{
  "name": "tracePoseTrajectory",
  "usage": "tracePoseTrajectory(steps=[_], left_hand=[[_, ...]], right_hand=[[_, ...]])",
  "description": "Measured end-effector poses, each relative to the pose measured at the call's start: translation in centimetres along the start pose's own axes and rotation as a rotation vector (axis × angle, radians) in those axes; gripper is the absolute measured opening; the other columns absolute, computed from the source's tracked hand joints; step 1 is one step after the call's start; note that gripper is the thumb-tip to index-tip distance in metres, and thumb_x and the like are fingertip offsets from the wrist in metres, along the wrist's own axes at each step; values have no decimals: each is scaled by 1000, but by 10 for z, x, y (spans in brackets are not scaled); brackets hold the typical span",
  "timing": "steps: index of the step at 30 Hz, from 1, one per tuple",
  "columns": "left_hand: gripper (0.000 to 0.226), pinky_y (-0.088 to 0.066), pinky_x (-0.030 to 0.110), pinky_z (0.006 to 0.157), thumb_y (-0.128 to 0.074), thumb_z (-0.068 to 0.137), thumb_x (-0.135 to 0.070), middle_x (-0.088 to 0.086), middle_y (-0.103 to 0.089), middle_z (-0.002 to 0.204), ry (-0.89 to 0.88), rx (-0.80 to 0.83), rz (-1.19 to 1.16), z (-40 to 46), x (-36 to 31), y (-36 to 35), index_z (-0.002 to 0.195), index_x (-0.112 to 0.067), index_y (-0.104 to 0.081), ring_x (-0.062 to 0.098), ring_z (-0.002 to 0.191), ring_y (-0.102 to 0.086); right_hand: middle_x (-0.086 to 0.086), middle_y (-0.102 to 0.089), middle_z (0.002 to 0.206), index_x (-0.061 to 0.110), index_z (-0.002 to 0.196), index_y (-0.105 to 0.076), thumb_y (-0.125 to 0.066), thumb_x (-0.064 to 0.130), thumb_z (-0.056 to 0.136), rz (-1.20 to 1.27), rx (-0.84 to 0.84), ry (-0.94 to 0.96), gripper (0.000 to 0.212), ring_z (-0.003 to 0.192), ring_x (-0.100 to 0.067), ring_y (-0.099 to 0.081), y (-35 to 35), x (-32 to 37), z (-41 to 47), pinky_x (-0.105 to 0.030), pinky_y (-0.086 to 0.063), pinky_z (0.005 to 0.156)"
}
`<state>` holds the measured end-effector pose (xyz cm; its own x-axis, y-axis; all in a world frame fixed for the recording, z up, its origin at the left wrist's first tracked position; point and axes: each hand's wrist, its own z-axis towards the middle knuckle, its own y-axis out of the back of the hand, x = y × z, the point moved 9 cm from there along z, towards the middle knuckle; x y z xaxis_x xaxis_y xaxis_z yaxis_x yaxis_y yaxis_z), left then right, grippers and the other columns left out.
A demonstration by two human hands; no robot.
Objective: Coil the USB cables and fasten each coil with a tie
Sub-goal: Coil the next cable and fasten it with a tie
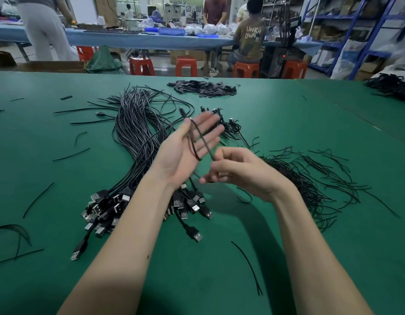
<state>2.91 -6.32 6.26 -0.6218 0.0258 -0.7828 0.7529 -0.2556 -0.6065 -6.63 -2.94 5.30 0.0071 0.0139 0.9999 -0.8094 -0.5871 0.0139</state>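
Across the flat left hand [192, 142] a cable [198, 142] loops, lengthwise along the fingers; the right hand [238, 171] pinches its near end. Below lie cables [138, 133]; right, ties [310, 178].

The cable [198, 142] across the left hand [185, 148] was smeared by motion — its far end [181, 111] too blurred to tell. The right hand [238, 171] hid its own grip on the strand. Both forearms ran off the bottom edge, and the left one covered part of the plug pile [106, 208] on the tabletop [310, 123].
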Motion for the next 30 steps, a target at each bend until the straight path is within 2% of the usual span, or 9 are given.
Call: tracePoseTrajectory(steps=[2, 5, 9, 12, 16, 21, 25, 27, 30], left_hand=[[47, -56, 37, 97, -26, 110, -30, 11, -69, 125, -10, 81, -220, -4, -12, -4, 122, -6, -64, 28, 119, -65], [46, -56, 20, 63, -33, 109, -28, 2, -74, 100, 42, 106, -230, -9, -12, -8, 98, -13, -74, 13, 81, -72], [33, -32, 12, 39, -38, 106, -26, -4, -63, 79, 130, 207, -58, -16, -2, -22, 88, -16, -64, 3, 42, -46], [35, -30, 12, 35, -40, 105, -26, 1, -61, 80, 212, 333, 195, -23, 8, -30, 86, -13, -67, 4, 41, -45], [38, -29, 13, 35, -37, 108, -25, 10, -70, 87, 342, 392, 630, -30, 25, -25, 92, -6, -65, 12, 45, -58], [46, -52, 19, 51, -31, 110, -31, 11, -77, 102, 498, 388, 958, -35, 37, 2, 103, -4, -67, 28, 83, -76], [46, -51, 20, 49, -32, 110, -34, 6, -78, 97, 474, 301, 1031, -31, 36, 16, 100, -6, -68, 23, 75, -75], [40, -40, 16, 40, -40, 107, -35, 0, -75, 86, 368, 274, 906, -24, 30, 9, 91, -12, -67, 14, 52, -62], [35, -33, 14, 40, -42, 107, -34, -5, -63, 73, 242, 145, 663, -13, 20, 6, 85, -16, -62, 7, 45, -44]], right_hand=[[-5, -67, 71, 13, 78, -47, -59, -4, 96, -100, 17, -55, 28, 93, -25, -73, 0, -12, -1, -33, -48, 89], [-12, -75, 79, 14, 80, -53, -65, 3, 92, -392, -50, -86, 20, 84, -18, -70, 11, -22, 3, -41, -50, 89], [7, -69, 77, 23, 80, -58, -67, 14, 81, -747, -462, 88, 13, 74, -7, -63, 41, -8, 1, -24, -49, 77], [8, -66, 82, 18, 85, -60, -64, 7, 83, -833, -643, 311, 13, 81, -10, -62, 48, 10, -10, -26, -49, 80], [7, -62, 84, 26, 89, -53, -64, 16, 80, -876, -650, 420, 17, 82, -16, -58, 40, 23, -12, -34, -49, 74], [3, -62, 67, 18, 82, -56, -51, 4, 85, -638, -722, 365, 16, 55, -13, -46, 57, 35, -20, -25, -38, 54], [6, -68, 74, 26, 87, -63, -50, 11, 86, -616, -630, 204, 20, 59, -11, -55, 71, 40, -23, -23, -46, 60], [10, -73, 89, 28, 93, -66, -53, 14, 87, -655, -489, 118, 20, 79, -13, -68, 63, 32, -16, -27, -53, 75], [7, -75, 108, 23, 103, -72, -60, 13, 95, -673, -194, -89, 18, 108, -15, -69, 42, -2, -2, -37, -51, 102]])
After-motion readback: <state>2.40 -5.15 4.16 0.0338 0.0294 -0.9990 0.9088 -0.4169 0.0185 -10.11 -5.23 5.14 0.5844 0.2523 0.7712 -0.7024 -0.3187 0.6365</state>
